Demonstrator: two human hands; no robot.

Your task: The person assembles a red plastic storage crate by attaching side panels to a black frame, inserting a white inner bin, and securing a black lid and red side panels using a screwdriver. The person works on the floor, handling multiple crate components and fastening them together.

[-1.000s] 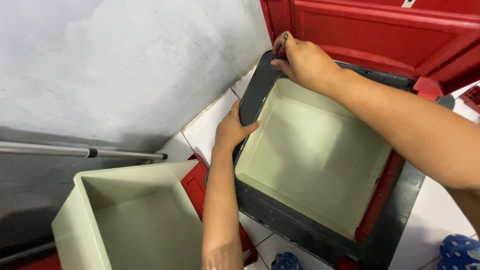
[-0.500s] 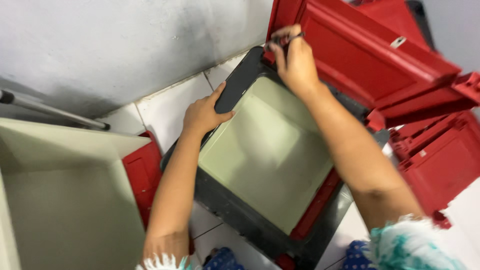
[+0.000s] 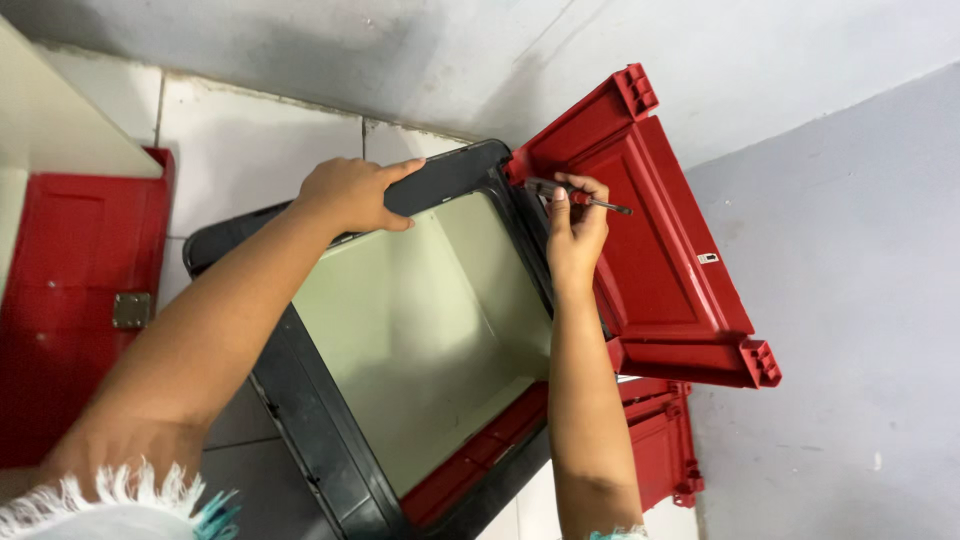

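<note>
Head view looks down on both hands at work over a bin frame on a tiled floor (image 3: 255, 130). Left hand (image 3: 352, 192) lies palm down on the upper edge of the black frame (image 3: 300, 400), fingers curled over the rim and the thumb stretched along it toward the corner; it grips the rim and holds nothing else. Right hand (image 3: 575, 232) is closed around a thin metal tool (image 3: 585, 198), pinched between thumb and fingertips, with the bare shaft sticking out to the right across the red lid (image 3: 665, 270); the hand sits right at the corner where the black frame meets that lid.

Within the black frame sits a pale green tub (image 3: 430, 330), open and seen from above, its inner walls smooth and shadowed toward the near side. A red strip shows along its lower right edge, between tub and frame. The red lid stands tilted against the grey wall (image 3: 840, 300), ribbed on its face, with knuckle-like hinge lugs at its top and bottom corners. More red panels (image 3: 660, 440) lie under it, by the right forearm.

At far left a red panel with a small metal latch plate (image 3: 131, 310) lies flat, partly covered by the corner of another pale tub (image 3: 60, 130)
</note>
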